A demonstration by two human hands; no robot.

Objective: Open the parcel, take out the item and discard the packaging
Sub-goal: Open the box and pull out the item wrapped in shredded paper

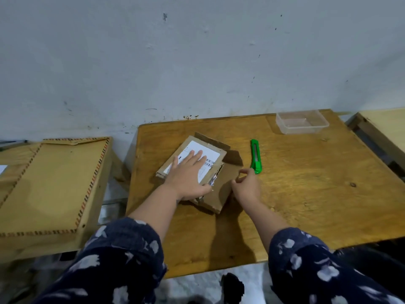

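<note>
Parcel (192, 170), cardboard, on bench (306, 172), flaps partly open, foil showing at the gap: left hand (188, 174) flat on its label, fingers released; right hand (247, 185) beside it, fingers loosely curled, empty; opening step, next likely lifting the lid.

Matt brown cardboard parcel (192, 163), white paper label (202, 151), glossy green plastic cutter (255, 155), worn wooden table (306, 183)

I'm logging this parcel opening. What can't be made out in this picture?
- Item inside the parcel: head view, hidden by cardboard and the left hand; only silvery wrap shows.
- Label text: too small, partly under the hand.
- Cutter blade: too small to tell whether extended.
- Right hand: whether pinching anything, unclear.
</note>
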